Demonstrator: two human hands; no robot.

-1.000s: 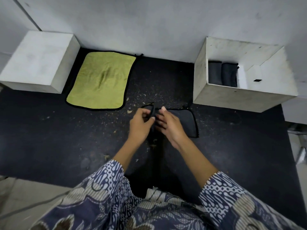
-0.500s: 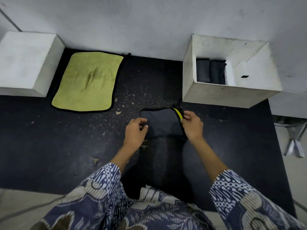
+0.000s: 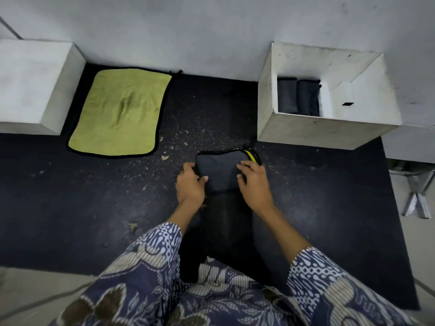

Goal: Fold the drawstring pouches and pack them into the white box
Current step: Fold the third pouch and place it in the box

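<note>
Inside, white box (image 3: pixel 327 130) holds two pouches (image 3: pixel 298 96) (folded).

My right hand (image 3: pixel 255 182) covers the right part of the folded dark grey fabric pouch (image 3: pixel 219 171); can't see my fingertips under its edge. White open-top box (image 3: pixel 324 130): front wall hides the lower ends of the two packed dark pouches (image 3: pixel 297 95). White closed block (image 3: pixel 35 83) cut off at left edge.

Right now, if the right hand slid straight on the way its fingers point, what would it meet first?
The right hand already lies on the dark pouch, fingers pointing up-left; beyond the pouch's edge comes bare black mat, probably nothing else before the wall.
</note>
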